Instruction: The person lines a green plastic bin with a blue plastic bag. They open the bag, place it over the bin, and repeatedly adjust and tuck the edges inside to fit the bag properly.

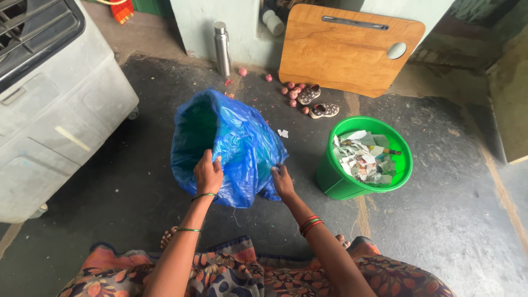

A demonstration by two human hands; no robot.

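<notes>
A large blue plastic bag [231, 143] stands open on the dark floor in front of me, its mouth facing up and to the left. My left hand [208, 175] grips the near rim of the bag. My right hand [282, 180] pinches the bag's right side lower down. To the right stands a green plastic bucket [335, 181] filled with torn paper scraps [364, 157].
A grey air cooler [49, 104] fills the left side. Against the far wall lean a wooden board [346, 55] and a steel bottle [222, 48]. Small onions [291, 91] and a pair of little shoes [316, 102] lie on the floor behind the bag.
</notes>
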